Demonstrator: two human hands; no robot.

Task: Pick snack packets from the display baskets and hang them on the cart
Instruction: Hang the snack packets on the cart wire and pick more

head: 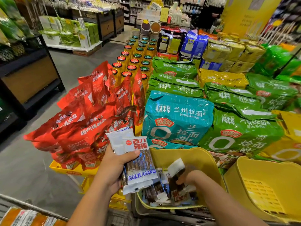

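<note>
— Where do we stand with the picking?

— About midway, we judge. Our left hand (pixel 114 165) grips a bundle of packets (pixel 140 162), with the thumb (pixel 132 154) pressed across the front. The other fingers are wrapped behind, out of sight.

— And the other hand?

— Our right hand (pixel 189 177) is down inside the yellow basket (pixel 192 152). Its fingers (pixel 180 181) are curled on a raised packet (pixel 176 166), whose white end sticks up above them. It looks like a pinch, though the fingertips are partly hidden.

— Is much left in there?

— Plenty. Loose packets (pixel 156 193) lie heaped under and to the left of the right fingers, just below the bundle. To the right of those fingers is a second basket (pixel 260 185), and we see only its slotted wall.

— Have we hung anything?

— Nothing that we can point to. Below the left fingers, beside our forearm, runs a rail (pixel 32 205) with orange-and-white packets (pixel 24 216) under it. We cannot tell whether that is the cart. So we count the hanging as all to do: the raised packet joins the bundle, then the bundle goes across.

— What lies beyond?

— Past both sets of fingers, noodle bags (pixel 177 118) and red bags (pixel 91 121) crowd the display. We judge none of those to be ours.
</note>
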